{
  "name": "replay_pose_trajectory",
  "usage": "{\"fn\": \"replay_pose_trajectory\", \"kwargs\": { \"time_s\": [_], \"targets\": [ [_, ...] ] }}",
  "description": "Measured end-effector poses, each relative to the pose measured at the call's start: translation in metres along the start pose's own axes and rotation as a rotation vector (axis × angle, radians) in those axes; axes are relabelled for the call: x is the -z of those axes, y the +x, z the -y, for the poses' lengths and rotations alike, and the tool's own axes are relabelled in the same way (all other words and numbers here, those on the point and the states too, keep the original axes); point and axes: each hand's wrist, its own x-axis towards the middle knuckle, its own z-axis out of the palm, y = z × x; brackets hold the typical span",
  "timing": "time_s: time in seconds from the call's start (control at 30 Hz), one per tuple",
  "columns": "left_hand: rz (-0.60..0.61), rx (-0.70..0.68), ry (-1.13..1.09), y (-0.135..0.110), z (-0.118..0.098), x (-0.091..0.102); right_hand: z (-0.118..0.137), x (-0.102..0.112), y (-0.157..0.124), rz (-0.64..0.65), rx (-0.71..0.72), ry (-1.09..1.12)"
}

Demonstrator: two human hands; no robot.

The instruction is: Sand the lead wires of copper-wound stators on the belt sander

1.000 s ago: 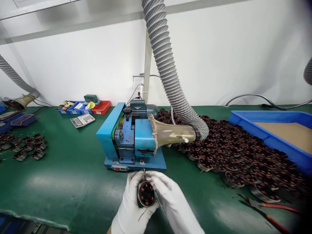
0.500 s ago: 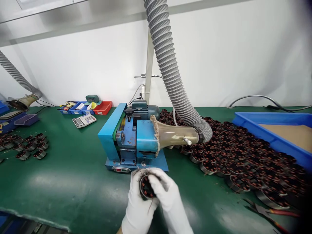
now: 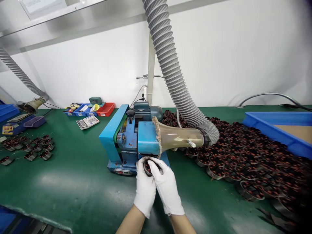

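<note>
Our gloved fingers (image 3: 156,166) are clamped on a copper-wound ring (image 3: 147,168), the left hand (image 3: 145,188) wrapped round its left and near sides, the right hand (image 3: 168,188) pinching its right side with the thumb over the top. The ring sits just below the front edge of the blue machine (image 3: 147,136); our hands hide whether the two touch. We judge the main danger to be right there: if anything turns inside, which we cannot tell, loose glove cloth so near the housing could catch and drag our fingertips in. A tilted ring could knock the metal, scraping its windings, and a weak pinch could let it twist out of our hold. Its wire ends are too small to make out; a stray one could bend or snag under our thumb. The suction hood (image 3: 180,137) hangs close above our right knuckles, so lifting carelessly could bump it.
</note>
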Motion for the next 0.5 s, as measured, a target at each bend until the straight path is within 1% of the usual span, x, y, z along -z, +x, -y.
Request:
{"fn": "replay_pose_trajectory", "kwargs": {
  "time_s": [0.13, 0.2, 0.3, 0.4, 0.47, 0.5],
  "targets": [
    [0.029, 0.003, -0.008, 0.002, -0.005, 0.0, 0.001, -0.001, 0.0, -0.025, -0.001, 0.012],
    [0.042, 0.002, -0.009, -0.003, -0.004, 0.004, 0.002, 0.0, -0.007, -0.026, 0.009, 0.002],
    [0.08, 0.027, 0.046, -0.02, -0.001, 0.019, 0.003, 0.004, -0.027, -0.041, 0.054, -0.016],
    [0.168, 0.054, 0.123, -0.038, -0.003, 0.039, 0.004, 0.009, -0.049, -0.029, 0.151, 0.036],
    [0.242, 0.005, 0.173, -0.044, -0.009, 0.049, 0.007, 0.014, -0.058, 0.01, 0.157, 0.122],
    [0.282, -0.031, 0.208, -0.044, -0.014, 0.053, 0.009, 0.017, -0.06, 0.019, 0.121, 0.171]
  ]
}}
